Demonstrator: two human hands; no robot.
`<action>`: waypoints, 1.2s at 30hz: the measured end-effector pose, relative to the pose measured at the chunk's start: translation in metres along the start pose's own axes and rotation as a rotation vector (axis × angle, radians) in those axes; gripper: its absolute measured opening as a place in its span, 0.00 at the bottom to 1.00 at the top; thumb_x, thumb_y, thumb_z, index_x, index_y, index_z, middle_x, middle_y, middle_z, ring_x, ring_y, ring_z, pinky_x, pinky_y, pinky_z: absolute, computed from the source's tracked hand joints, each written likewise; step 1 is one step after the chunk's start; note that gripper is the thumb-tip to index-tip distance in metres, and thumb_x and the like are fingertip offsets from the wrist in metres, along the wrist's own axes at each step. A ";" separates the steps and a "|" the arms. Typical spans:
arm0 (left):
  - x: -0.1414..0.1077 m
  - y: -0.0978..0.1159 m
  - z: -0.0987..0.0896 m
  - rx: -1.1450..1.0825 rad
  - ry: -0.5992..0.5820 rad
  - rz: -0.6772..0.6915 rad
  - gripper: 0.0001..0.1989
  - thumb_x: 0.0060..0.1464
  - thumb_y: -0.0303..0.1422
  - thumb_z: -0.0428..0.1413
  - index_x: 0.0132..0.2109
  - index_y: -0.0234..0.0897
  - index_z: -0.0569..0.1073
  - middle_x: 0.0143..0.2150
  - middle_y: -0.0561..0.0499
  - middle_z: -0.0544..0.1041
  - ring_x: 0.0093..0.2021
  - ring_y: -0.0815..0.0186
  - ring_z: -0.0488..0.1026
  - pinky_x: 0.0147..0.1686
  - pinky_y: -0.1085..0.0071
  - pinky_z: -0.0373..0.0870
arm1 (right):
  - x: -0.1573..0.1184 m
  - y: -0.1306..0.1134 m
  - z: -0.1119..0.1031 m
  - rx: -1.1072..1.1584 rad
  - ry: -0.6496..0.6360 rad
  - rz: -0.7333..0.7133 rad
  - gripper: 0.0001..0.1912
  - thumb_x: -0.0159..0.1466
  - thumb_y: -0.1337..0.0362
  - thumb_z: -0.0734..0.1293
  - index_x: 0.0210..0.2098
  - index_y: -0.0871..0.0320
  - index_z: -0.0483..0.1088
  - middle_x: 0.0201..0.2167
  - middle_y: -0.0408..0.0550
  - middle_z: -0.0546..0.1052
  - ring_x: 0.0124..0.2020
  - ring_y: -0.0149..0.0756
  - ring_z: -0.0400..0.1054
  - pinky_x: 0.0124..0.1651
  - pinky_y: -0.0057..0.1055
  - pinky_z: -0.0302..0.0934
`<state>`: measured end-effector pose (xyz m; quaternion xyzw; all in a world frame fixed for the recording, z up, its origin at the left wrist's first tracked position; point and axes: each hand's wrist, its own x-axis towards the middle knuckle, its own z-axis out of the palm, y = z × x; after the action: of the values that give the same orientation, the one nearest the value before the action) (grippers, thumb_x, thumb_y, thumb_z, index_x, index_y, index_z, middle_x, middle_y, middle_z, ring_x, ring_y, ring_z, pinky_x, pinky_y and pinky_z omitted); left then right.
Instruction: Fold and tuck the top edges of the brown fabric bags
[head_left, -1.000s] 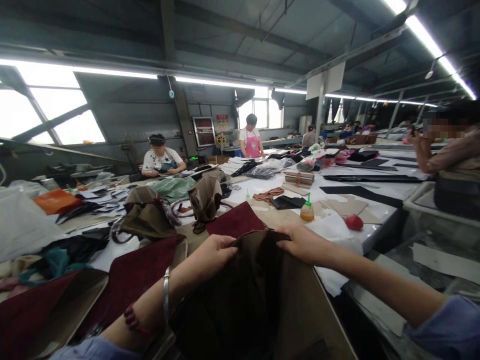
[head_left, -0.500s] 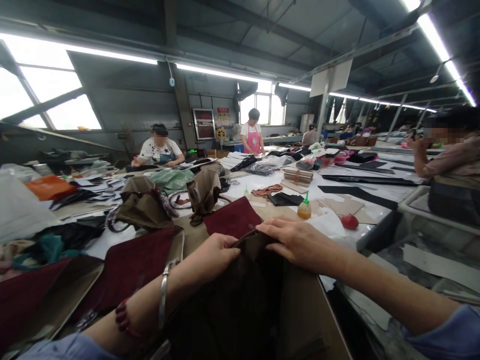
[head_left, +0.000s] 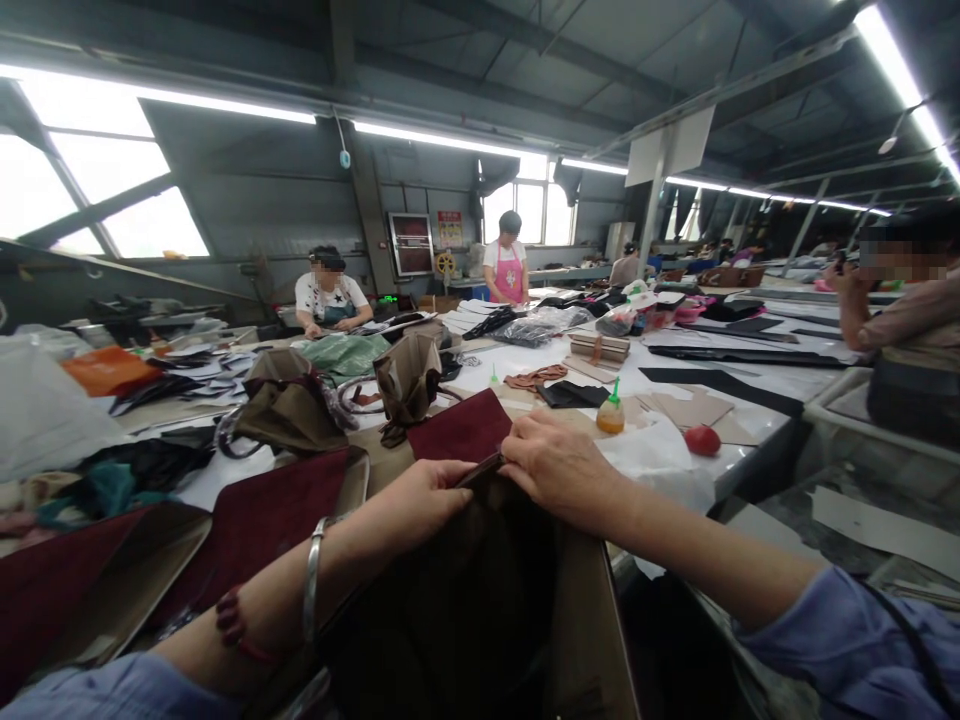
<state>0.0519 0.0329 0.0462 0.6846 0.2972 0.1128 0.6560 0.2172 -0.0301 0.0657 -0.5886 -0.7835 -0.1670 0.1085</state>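
Note:
A dark brown bag (head_left: 450, 600) stands close in front of me, its inside in deep shadow. My left hand (head_left: 424, 495) pinches its top edge between thumb and fingers. Right beside it, my right hand (head_left: 551, 460) grips the same edge with curled fingers. The two hands are a short gap apart along the rim. Just beyond them lies a dark red panel (head_left: 457, 425). The bag's lower part and the fingertips on its far side are hidden.
Dark red pieces (head_left: 277, 515) lie at left, near brown bags (head_left: 289, 410). A glue bottle (head_left: 610, 412) with a green tip and a red round object (head_left: 702, 441) sit beyond my right hand. A white crate (head_left: 825, 400) stands at right. Several people work around the tables.
My right hand has slid left along the rim, closer to my left hand, and its fingers have curled in. The left hand has shifted slightly left.

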 end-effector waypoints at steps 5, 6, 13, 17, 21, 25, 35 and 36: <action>0.001 0.003 -0.001 -0.002 0.016 -0.030 0.17 0.41 0.32 0.55 0.42 0.34 0.71 0.29 0.52 0.75 0.30 0.68 0.70 0.33 0.74 0.65 | 0.000 -0.001 0.002 0.016 -0.008 0.057 0.07 0.59 0.63 0.62 0.27 0.59 0.68 0.30 0.47 0.68 0.36 0.36 0.59 0.36 0.29 0.54; 0.001 0.004 -0.001 -0.005 0.014 -0.044 0.17 0.41 0.31 0.55 0.42 0.34 0.71 0.29 0.52 0.75 0.30 0.68 0.70 0.33 0.74 0.65 | 0.000 -0.001 0.002 0.014 -0.007 0.061 0.07 0.59 0.63 0.62 0.27 0.58 0.68 0.30 0.47 0.68 0.36 0.36 0.60 0.35 0.28 0.54; 0.000 0.017 0.001 0.037 -0.013 -0.109 0.13 0.39 0.27 0.52 0.36 0.33 0.71 0.27 0.53 0.73 0.28 0.68 0.69 0.31 0.74 0.64 | 0.002 -0.002 0.001 0.000 -0.041 0.092 0.07 0.59 0.63 0.61 0.28 0.58 0.68 0.31 0.47 0.69 0.35 0.36 0.61 0.32 0.28 0.55; 0.012 0.014 0.003 0.169 0.114 -0.030 0.09 0.36 0.26 0.53 0.31 0.34 0.66 0.22 0.57 0.68 0.22 0.73 0.64 0.21 0.78 0.57 | 0.003 -0.002 0.003 -0.009 -0.049 0.099 0.07 0.59 0.64 0.60 0.29 0.58 0.69 0.31 0.48 0.69 0.35 0.36 0.61 0.33 0.28 0.55; 0.028 0.009 0.002 0.157 0.141 0.052 0.12 0.37 0.33 0.57 0.30 0.33 0.65 0.23 0.56 0.68 0.23 0.73 0.63 0.23 0.78 0.57 | 0.002 0.002 0.005 0.005 -0.042 0.084 0.06 0.58 0.65 0.60 0.29 0.59 0.68 0.31 0.47 0.68 0.34 0.36 0.61 0.33 0.28 0.56; 0.032 0.009 0.003 0.186 0.067 0.092 0.11 0.40 0.32 0.54 0.33 0.30 0.70 0.28 0.52 0.72 0.26 0.71 0.65 0.28 0.75 0.61 | -0.007 0.010 0.004 0.154 0.000 -0.006 0.04 0.56 0.65 0.64 0.30 0.60 0.67 0.33 0.47 0.67 0.36 0.35 0.61 0.38 0.28 0.57; 0.025 0.011 0.021 0.263 0.058 0.133 0.17 0.41 0.30 0.49 0.39 0.31 0.74 0.30 0.49 0.76 0.28 0.65 0.69 0.29 0.73 0.63 | -0.047 0.020 0.003 0.272 0.016 0.216 0.14 0.54 0.68 0.66 0.37 0.58 0.58 0.32 0.44 0.68 0.32 0.34 0.64 0.33 0.28 0.57; 0.023 0.011 0.022 0.271 0.051 0.137 0.17 0.42 0.30 0.48 0.39 0.31 0.74 0.30 0.49 0.76 0.28 0.65 0.69 0.28 0.73 0.63 | -0.048 0.022 0.002 0.232 -0.016 0.226 0.14 0.55 0.67 0.66 0.38 0.58 0.58 0.32 0.44 0.69 0.31 0.34 0.64 0.31 0.28 0.56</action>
<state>0.0848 0.0279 0.0486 0.7824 0.2788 0.1334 0.5407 0.2524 -0.0667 0.0494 -0.6577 -0.7272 -0.0573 0.1877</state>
